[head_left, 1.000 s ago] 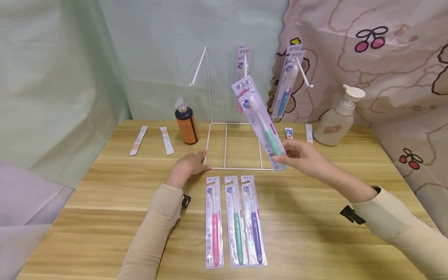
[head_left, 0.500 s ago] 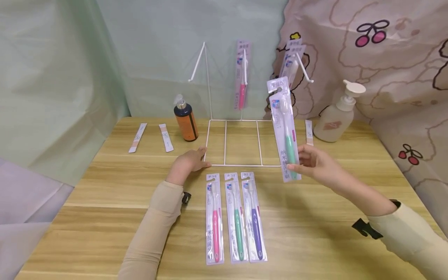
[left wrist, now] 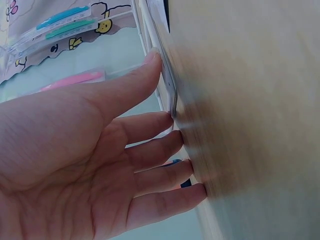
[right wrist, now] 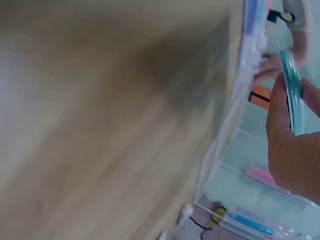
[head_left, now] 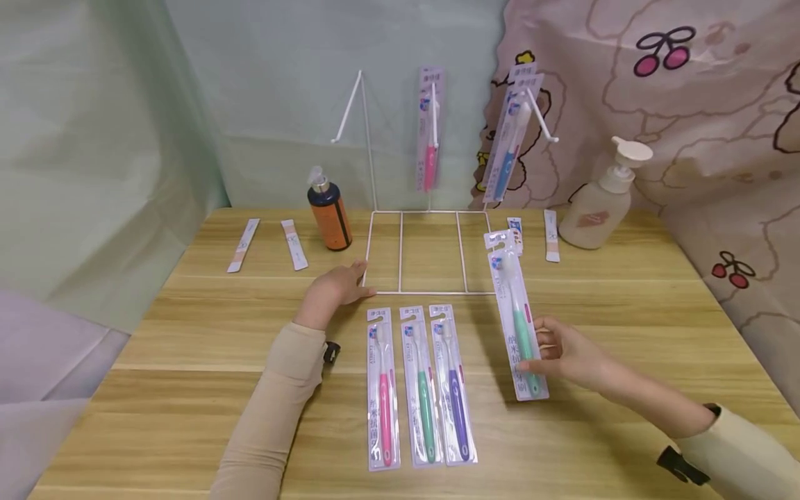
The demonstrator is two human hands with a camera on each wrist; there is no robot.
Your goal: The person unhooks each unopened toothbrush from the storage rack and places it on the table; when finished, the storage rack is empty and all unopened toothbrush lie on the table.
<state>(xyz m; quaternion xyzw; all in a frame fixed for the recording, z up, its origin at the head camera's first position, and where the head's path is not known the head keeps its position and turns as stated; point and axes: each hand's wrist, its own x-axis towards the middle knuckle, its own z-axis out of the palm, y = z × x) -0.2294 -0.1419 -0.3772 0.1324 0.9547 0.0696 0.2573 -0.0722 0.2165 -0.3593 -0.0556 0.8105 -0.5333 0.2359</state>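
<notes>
My right hand (head_left: 569,354) pinches the lower end of a packaged toothbrush (head_left: 516,316) with a green handle, thumb in front and fingers behind. The pack is tilted slightly, to the right of three packaged toothbrushes lying side by side: pink (head_left: 384,389), green (head_left: 421,385) and purple (head_left: 454,385). The right wrist view shows the held pack (right wrist: 294,92) edge-on between thumb and finger. My left hand (head_left: 331,292) rests at the front left corner of a white wire rack (head_left: 431,293). Its fingertips touch the table, the thumb lying along the rack's base.
A pink toothbrush pack (head_left: 430,132) hangs on the rack's middle hook, blue-handled packs (head_left: 509,146) on the right one. Behind stand an orange pump bottle (head_left: 331,215) and a white pump bottle (head_left: 596,208). Several slim sachets (head_left: 294,244) lie on the wooden table (head_left: 206,361).
My right hand has moved down, toward me and to the right with the green toothbrush pack, away from the hooks. The left hand stays at the rack's corner.
</notes>
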